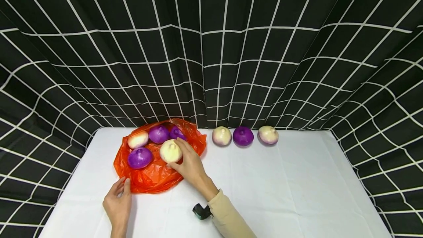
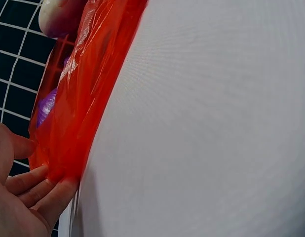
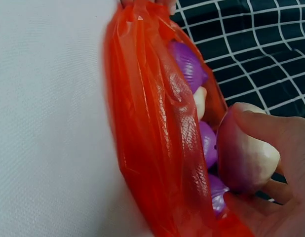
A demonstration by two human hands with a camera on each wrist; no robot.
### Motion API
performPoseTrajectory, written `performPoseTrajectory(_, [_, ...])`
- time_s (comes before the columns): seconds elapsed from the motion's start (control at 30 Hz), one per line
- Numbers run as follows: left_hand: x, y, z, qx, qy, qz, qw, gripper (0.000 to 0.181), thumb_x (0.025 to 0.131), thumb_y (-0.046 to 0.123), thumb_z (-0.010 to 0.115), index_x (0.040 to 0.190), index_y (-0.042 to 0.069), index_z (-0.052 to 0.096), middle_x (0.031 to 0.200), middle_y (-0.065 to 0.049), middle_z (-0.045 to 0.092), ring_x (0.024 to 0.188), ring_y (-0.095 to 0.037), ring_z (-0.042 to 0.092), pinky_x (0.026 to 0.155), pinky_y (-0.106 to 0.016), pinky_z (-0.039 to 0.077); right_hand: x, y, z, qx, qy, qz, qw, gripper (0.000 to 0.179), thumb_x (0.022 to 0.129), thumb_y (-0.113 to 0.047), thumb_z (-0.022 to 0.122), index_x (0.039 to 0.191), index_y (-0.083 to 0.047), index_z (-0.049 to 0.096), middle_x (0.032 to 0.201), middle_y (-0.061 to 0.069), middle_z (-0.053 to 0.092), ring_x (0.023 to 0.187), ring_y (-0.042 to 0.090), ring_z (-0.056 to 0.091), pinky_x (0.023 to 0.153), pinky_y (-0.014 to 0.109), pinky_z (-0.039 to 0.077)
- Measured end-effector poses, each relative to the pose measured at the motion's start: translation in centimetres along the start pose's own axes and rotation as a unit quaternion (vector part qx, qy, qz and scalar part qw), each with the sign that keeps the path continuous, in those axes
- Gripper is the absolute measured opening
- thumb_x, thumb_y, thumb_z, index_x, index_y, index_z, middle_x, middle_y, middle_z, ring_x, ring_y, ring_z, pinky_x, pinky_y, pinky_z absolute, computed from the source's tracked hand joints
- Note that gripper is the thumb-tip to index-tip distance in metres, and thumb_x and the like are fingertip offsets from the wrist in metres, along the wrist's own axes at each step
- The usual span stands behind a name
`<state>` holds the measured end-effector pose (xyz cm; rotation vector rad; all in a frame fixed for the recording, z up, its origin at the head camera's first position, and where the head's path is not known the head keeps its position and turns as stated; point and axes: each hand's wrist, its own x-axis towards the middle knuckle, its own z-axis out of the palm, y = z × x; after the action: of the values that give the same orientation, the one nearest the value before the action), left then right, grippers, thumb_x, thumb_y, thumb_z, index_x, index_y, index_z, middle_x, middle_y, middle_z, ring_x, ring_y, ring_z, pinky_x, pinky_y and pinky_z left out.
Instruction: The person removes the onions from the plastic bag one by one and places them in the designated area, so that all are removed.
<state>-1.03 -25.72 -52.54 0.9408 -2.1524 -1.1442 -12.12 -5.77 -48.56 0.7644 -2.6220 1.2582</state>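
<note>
- Orange-red plastic makes up the bag [image 1: 155, 181], which lies spread on the left part of the white surface [image 1: 290, 194], its mouth facing up.
- Four onions sit inside it: a purple one at the front left [image 1: 140, 158], a pale one [image 1: 137, 140] behind that, a purple one [image 1: 158, 134] at the back, and another purple one [image 1: 177, 133] to its right, partly hidden by the film.
- The held onion [image 1: 169, 152], pale with a purple flush on its lower part, is at the bag's mouth, toward the right side; whether it touches the film below cannot be told.
- Its pale stem end points up toward the head camera, so its stem-to-base axis stands roughly upright; the body is squat and rounded.
- Thumb and fingers of the right hand [image 1: 191, 166] curl round this onion, grasping its right side.
- Left hand [image 1: 118, 203] fingers pinch the bag's front-left edge, where the film gathers.
- Outside the bag, three onions form a row along the back of the surface: pale [image 1: 221, 137], purple [image 1: 243, 137] and pale [image 1: 268, 136], set just apart; the purple one's stem points upward.
- Black cloth with a white grid [image 1: 228, 54] hangs behind.
</note>
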Motion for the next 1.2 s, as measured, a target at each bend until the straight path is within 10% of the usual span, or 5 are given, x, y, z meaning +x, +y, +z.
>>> performPoseTrajectory(0.27, [0.2,-0.1,0.2,0.010,-0.004,-0.004,0.9999,0.032,0.095,0.020,0.063,0.113,-0.006,0.069,0.102,-0.026,0.070,0.065,0.024,0.041,0.065,-0.004,0.035,-0.1,0.6,-1.0,0.028,-0.018,-0.016,0.9993,0.079,0.073,-0.026,0.087,0.141,-0.007,0.051,0.146,0.010,0.048,0.133,0.025,0.047,0.108,0.036,0.038])
performPoseTrajectory(1.2, [0.2,0.0,0.3,0.024,-0.009,-0.027,0.9993,0.036,0.096,0.024,0.060,0.116,-0.005,0.068,0.105,-0.026,0.069,0.064,0.027,0.037,0.071,-0.017,0.037,-0.7,1.7,-4.6,0.007,0.004,-0.030,0.9995,0.076,0.075,-0.024,0.086,0.140,-0.006,0.052,0.145,0.012,0.049,0.134,0.027,0.046,0.109,0.039,0.037])
